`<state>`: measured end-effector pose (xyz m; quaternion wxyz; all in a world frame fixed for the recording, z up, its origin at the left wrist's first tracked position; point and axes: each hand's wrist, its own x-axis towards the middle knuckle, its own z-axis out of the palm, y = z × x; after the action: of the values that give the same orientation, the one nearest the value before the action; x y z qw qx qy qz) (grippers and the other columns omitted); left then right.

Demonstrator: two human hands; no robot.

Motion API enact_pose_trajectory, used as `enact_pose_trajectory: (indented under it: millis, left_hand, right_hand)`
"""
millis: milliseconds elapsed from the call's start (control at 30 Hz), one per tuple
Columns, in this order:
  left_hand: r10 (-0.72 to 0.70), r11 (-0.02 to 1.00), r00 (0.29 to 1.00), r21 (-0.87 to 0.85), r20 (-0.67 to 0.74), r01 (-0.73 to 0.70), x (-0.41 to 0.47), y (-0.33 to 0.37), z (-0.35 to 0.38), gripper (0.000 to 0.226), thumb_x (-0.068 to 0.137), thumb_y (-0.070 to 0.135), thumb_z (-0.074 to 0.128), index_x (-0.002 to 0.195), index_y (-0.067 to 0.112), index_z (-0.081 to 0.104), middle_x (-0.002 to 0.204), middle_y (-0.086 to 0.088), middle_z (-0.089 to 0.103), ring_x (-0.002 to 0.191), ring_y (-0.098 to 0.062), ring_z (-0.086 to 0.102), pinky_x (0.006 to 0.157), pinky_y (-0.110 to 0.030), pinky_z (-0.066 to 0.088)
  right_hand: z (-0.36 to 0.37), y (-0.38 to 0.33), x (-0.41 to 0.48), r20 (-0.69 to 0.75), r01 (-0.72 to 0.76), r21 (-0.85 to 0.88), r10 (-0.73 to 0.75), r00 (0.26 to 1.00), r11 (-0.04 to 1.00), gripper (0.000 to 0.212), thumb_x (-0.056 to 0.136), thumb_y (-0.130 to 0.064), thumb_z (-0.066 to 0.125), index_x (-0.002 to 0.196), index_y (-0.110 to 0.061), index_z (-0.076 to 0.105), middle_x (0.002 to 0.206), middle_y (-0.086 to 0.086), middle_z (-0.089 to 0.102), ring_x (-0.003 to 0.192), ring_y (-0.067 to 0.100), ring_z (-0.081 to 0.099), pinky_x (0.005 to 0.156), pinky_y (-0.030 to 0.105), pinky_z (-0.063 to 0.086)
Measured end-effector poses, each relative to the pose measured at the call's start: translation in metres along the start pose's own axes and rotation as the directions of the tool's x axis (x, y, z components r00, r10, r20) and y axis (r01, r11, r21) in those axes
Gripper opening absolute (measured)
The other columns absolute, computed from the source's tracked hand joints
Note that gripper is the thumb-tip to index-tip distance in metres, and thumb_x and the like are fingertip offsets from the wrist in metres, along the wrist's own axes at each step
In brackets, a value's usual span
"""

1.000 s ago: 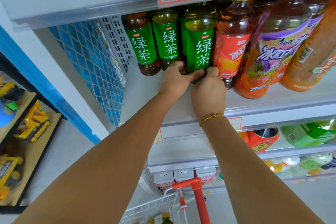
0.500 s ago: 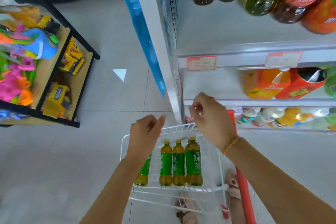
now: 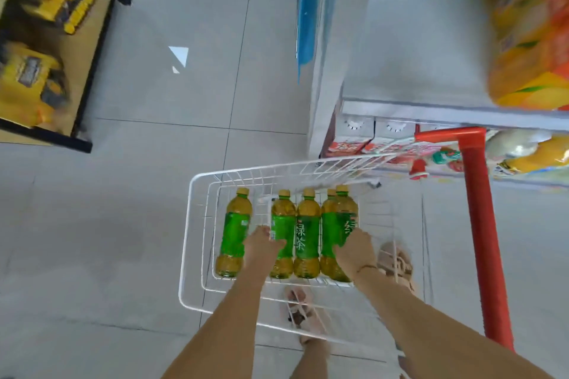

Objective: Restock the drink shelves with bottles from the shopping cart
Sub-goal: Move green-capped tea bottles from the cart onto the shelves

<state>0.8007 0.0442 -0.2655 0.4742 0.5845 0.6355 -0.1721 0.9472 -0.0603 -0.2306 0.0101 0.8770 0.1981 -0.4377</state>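
Note:
Several green tea bottles with yellow caps and green labels stand upright in a row in the white wire shopping cart (image 3: 188, 224). My left hand (image 3: 261, 244) is down in the basket, its fingers wrapped onto the second bottle from the left (image 3: 282, 212). My right hand (image 3: 354, 248) has its fingers around the rightmost bottle (image 3: 347, 212). Both bottles still stand on the basket floor. One bottle (image 3: 234, 221) stands apart at the left. The drink shelf (image 3: 415, 40) is at the upper right, largely bare on its left side.
The cart's red handle post (image 3: 478, 224) rises at the right, close to my right arm. Orange drink packs (image 3: 529, 40) sit on the shelf's right part, with cartons below. A low rack with yellow toy trucks (image 3: 46, 40) stands at the far left across the tiled floor.
My hands left the green tea bottles on the upper shelf, dropped down into the cart and closed onto two bottles. My view swung from the shelf down to the cart.

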Motion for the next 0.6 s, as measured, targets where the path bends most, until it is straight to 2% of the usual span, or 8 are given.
enact_pose_trajectory:
  millis: [100,200,267,333,500,600]
  left_hand:
    - [-0.027,1.000,1.000,0.017,-0.009,0.027,0.026,-0.016,0.019,0.059,0.079,0.030,0.073,0.127,0.003,0.051,0.125,-0.012,0.060,0.113,-0.026,0.057,0.091,-0.029,0.045]
    - [-0.045,0.998,0.999,-0.039,-0.027,0.044,0.047,-0.024,0.034,0.048,0.074,0.028,0.078,0.109,0.001,0.060,0.107,-0.014,0.068,0.092,-0.026,0.064,0.076,-0.028,0.050]
    - [-0.049,0.999,0.999,-0.004,-0.020,0.049,0.057,-0.025,0.039,0.056,0.068,0.039,0.080,0.106,0.003,0.061,0.103,-0.012,0.067,0.087,-0.024,0.064,0.075,-0.030,0.053]
    - [-0.066,0.997,0.998,0.032,-0.004,0.066,0.062,-0.026,0.042,0.064,0.065,0.046,0.081,0.108,0.005,0.057,0.104,-0.010,0.064,0.093,-0.025,0.062,0.081,-0.033,0.053]
    - [-0.043,0.996,0.999,-0.076,0.011,0.044,0.046,-0.023,0.031,0.049,0.068,0.032,0.082,0.103,0.007,0.059,0.099,-0.007,0.067,0.088,-0.023,0.064,0.079,-0.033,0.054]
    - [-0.016,0.951,0.994,-0.306,0.112,0.050,0.007,-0.016,-0.001,0.040,0.069,0.019,0.081,0.102,0.015,0.059,0.103,-0.003,0.067,0.091,-0.019,0.062,0.087,-0.033,0.049]
  right_hand:
    - [0.013,-0.002,0.011,-0.090,0.021,-0.184,-0.038,0.995,0.983,0.040,0.096,-0.036,0.043,0.118,-0.003,0.045,0.115,0.010,0.054,0.107,0.023,0.050,0.095,0.029,0.036]
    - [0.023,0.000,0.020,-0.096,0.012,-0.334,-0.047,0.994,0.942,0.054,0.093,-0.052,0.041,0.117,-0.004,0.048,0.112,0.010,0.054,0.103,0.022,0.050,0.096,0.029,0.037]
    - [0.031,-0.003,0.024,-0.104,-0.018,-0.189,-0.002,0.995,0.982,0.052,0.088,-0.050,0.053,0.116,-0.006,0.044,0.115,0.010,0.051,0.102,0.022,0.052,0.088,0.028,0.040]
    - [0.034,-0.008,0.025,-0.091,-0.078,0.027,0.080,0.993,0.997,0.056,0.082,-0.040,0.066,0.119,-0.009,0.038,0.114,0.009,0.053,0.100,0.025,0.057,0.074,0.029,0.043]
    - [0.015,-0.012,0.017,0.019,-0.063,0.049,0.062,0.998,0.997,0.064,0.077,-0.038,0.072,0.122,-0.006,0.038,0.107,0.007,0.060,0.096,0.024,0.060,0.071,0.028,0.045]
    - [-0.008,-0.010,-0.008,0.079,0.010,0.112,-0.019,0.997,0.994,0.063,0.072,-0.035,0.075,0.118,-0.009,0.042,0.098,0.000,0.059,0.086,0.018,0.057,0.072,0.025,0.049]
